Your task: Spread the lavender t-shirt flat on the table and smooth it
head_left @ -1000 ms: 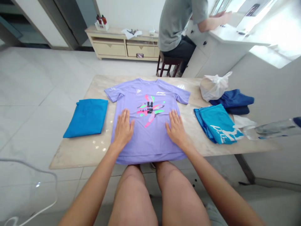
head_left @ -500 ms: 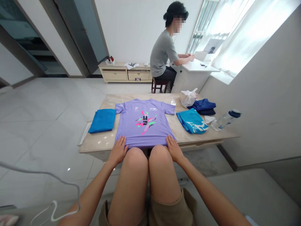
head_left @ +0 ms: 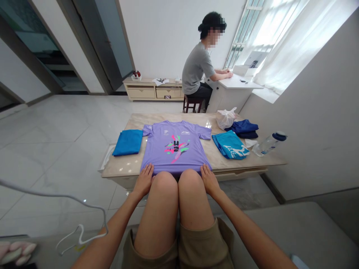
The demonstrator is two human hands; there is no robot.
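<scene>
A: Shirt first. Where does it lie?

B: The purple T-shirt [head_left: 175, 149] is spread face up on the bench [head_left: 131, 166], collar away from the person, sleeves out to each side, its hem at the near edge just above the knees.

A: And the hands?

B: The left hand [head_left: 144, 182] lies flat on the hem's left corner, fingers stretched out and together. The right hand [head_left: 209, 180] does the same at the right corner. Both are open palms pressing on cloth; neither pinches or lifts anything that I can see.

A: How far along would you judge the work?

B: Early, I think. The shirt is laid out and looks smooth, with no fold in it: both sleeves are still out and the full length shows. So the spreading seems done, and any folding is not yet begun. A folded blue cloth [head_left: 128, 142] lies just beside its left sleeve, which looks finished. A turquoise garment [head_left: 230, 145] and a dark blue garment [head_left: 243, 128] are to the right, loosely folded.

A: How does the shirt look?

B: Thin, light lilac fabric, with a pink, green and black print on the chest and small white logos near the collar.

A: Anything else?

B: A white plastic bag [head_left: 225, 117] and a water bottle [head_left: 267, 143] on its side at the right end. A person in a grey shirt [head_left: 198, 69] sits at a white desk beyond, well apart.
</scene>
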